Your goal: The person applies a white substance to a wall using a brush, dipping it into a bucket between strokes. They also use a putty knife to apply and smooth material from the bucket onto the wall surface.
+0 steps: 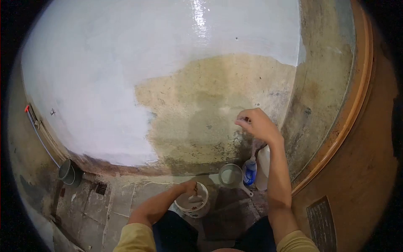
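My left hand (191, 188) is closed at the rim of a white bucket (201, 211); a pale brush or tool (195, 199) shows just below its fingers, inside the bucket. My right hand (253, 122) is raised before the unpainted patch of wall (201, 122), its fingers curled together; what they hold, if anything, is too small to name. Below the right hand stands a bottle with a blue label (249, 172), beside a white container (263, 164) partly hidden by my right forearm. A pan with a handle (231, 175) lies left of the bottle.
White paint (96, 84) covers the wall's upper and left parts. A dark bucket (70, 173) and a blue stick with a red end (40, 136) are at the left. A floor drain (101, 188) lies nearby. At the right are an orange-brown edge (336, 143) and a dark grate (322, 224).
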### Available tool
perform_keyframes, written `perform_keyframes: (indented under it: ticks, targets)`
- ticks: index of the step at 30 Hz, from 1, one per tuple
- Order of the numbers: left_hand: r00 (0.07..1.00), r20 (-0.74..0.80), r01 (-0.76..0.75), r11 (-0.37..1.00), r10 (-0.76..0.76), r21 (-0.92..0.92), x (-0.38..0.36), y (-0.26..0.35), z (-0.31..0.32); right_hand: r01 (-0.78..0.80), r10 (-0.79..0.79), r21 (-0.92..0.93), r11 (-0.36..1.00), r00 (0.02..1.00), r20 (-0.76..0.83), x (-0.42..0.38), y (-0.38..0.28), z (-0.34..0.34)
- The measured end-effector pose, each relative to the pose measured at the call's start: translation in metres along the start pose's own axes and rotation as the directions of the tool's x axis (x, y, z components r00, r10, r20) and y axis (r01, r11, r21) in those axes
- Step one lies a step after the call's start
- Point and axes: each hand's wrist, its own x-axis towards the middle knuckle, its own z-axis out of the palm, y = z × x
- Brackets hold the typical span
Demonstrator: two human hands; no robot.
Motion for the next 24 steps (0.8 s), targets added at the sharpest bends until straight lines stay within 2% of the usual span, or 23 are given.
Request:
perform_keyframes:
  ticks: [2,3,4,5,6,8,9,11,13,14,15,16,18,19,20,21,22,23,24]
  targets:
    - [0.975,-0.003,-0.223,0.973,0.223,0.065,0.039,-0.075,0.05,-0.021,0.019,-0.037,0.999,0.999,-0.041,-0.001,0.013,0.001]
    - [0.973,-0.004,-0.23,0.972,0.231,0.054,0.032,-0.056,0.043,-0.026,0.025,-0.042,0.999,0.999,-0.03,-0.003,0.02,0.001]
    - [0.999,0.039,-0.013,0.999,0.011,0.049,0.016,-0.016,0.018,-0.039,0.034,-0.085,0.996,0.998,-0.055,-0.003,0.027,0.001]
    - [0.974,0.085,0.205,0.977,-0.208,0.053,0.004,0.011,-0.001,-0.05,0.041,-0.127,0.991,0.996,-0.079,-0.005,0.032,0.0]
    - [0.975,0.087,0.199,0.979,-0.202,0.039,0.004,0.009,-0.001,-0.052,0.043,-0.132,0.99,0.997,-0.065,-0.007,0.034,-0.003]
    - [0.985,-0.085,0.149,0.987,-0.153,-0.053,-0.002,0.006,0.0,-0.176,0.159,-0.188,0.966,0.982,-0.101,-0.012,0.038,-0.009]
    - [0.985,-0.079,0.147,0.987,-0.152,-0.063,0.0,0.0,0.003,-0.158,0.139,-0.243,0.957,0.986,-0.094,-0.013,0.043,-0.013]
    - [0.991,-0.131,0.021,0.999,-0.016,0.04,0.016,-0.026,0.017,-0.158,0.131,-0.268,0.95,0.984,-0.117,-0.016,0.048,-0.02]
    - [0.998,-0.057,-0.006,0.997,0.011,0.081,0.03,-0.055,0.037,-0.189,0.153,-0.284,0.94,0.978,-0.143,-0.019,0.051,-0.024]
    - [0.999,-0.02,0.052,0.979,-0.049,0.197,0.024,-0.041,0.028,-0.225,0.193,-0.272,0.936,0.971,-0.137,-0.017,0.05,-0.027]
    - [0.988,-0.097,0.124,0.99,-0.117,0.07,0.006,-0.016,0.01,-0.231,0.204,-0.257,0.938,0.971,-0.127,-0.017,0.043,-0.03]
    - [0.983,-0.114,0.14,0.988,-0.147,-0.069,0.011,-0.031,0.021,-0.238,0.217,-0.239,0.941,0.97,-0.112,-0.015,0.039,-0.031]
    - [0.96,-0.256,0.031,0.955,-0.111,-0.295,-0.005,-0.016,0.016,-0.168,0.136,-0.237,0.957,0.98,-0.148,-0.014,0.057,-0.026]
    - [0.981,-0.105,0.147,0.979,-0.162,-0.138,0.002,-0.023,0.016,-0.137,0.103,-0.216,0.967,0.981,-0.162,-0.011,0.058,-0.024]
    - [0.96,-0.228,0.137,0.984,-0.16,-0.113,-0.015,-0.001,0.004,-0.099,0.062,-0.242,0.965,0.986,-0.153,-0.007,0.063,-0.023]
    - [0.967,-0.205,0.11,0.974,-0.151,-0.2,-0.016,-0.006,0.009,-0.054,0.012,-0.272,0.961,0.988,-0.154,-0.004,0.066,-0.022]
    - [0.971,-0.197,0.077,0.958,-0.135,-0.275,-0.014,-0.012,0.012,-0.062,0.029,-0.256,0.965,0.991,-0.132,-0.006,0.048,-0.017]
    - [0.972,-0.185,0.086,0.953,-0.144,-0.29,-0.014,-0.01,0.01,-0.088,0.044,-0.281,0.956,0.987,-0.158,-0.007,0.016,-0.01]
    - [0.966,-0.208,0.107,0.972,-0.151,-0.208,-0.015,-0.007,0.006,-0.111,0.054,-0.306,0.945,0.981,-0.187,-0.007,-0.001,-0.008]
